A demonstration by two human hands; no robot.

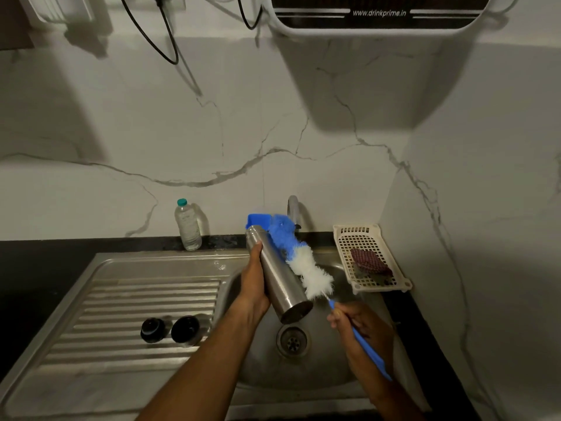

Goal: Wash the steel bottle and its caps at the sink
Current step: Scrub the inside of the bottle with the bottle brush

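Dim, grey-green cast overall. Light from above: purifier (379,24) throws a broad soft shadow down the far wall (182,123). Weak sheen on drainboard (127,302) ridges. Brush head (299,256) slightly blurred; wide-angle bending at edges.

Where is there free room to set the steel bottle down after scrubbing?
The ribbed drainboard is bare left of and behind the two caps, up to the plastic bottle. Crowded: the basin, where the left hand holds the steel bottle and the right hand the brush; the basket on the right holds a scrubber.
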